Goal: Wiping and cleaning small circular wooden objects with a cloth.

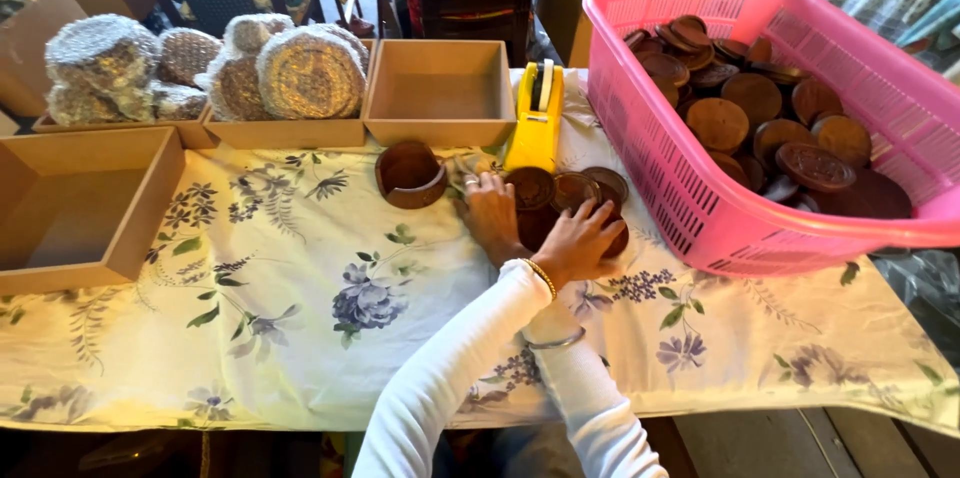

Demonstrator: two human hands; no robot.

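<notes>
Nearest the camera, two white sleeves cross over each other above the flowered tablecloth (300, 288), so the hands sit on swapped sides. One arm enters from the lower left and ends in the left hand (580, 243), which wears a beaded bracelet; its fingers are spread and bent down over a cluster of round brown wooden coasters (560, 193) lying flat on the cloth, touching the nearest ones without closing around any. Passing beneath it, the right hand (490, 213) (a ring on one finger, a thin bangle further back on the wrist) lies palm down and loosely open against the left edge of the same cluster.

Just left of the hands stands a brown wooden coaster holder (410, 175), and just behind the coasters a yellow tape dispenser (538, 118). To the right, a pink plastic basket (690, 188) holds many more brown discs. Further back stands an open cardboard box (440, 93), then two boxes of bubble-wrapped bundles (300, 73), with another open box (90, 208) at the left.
</notes>
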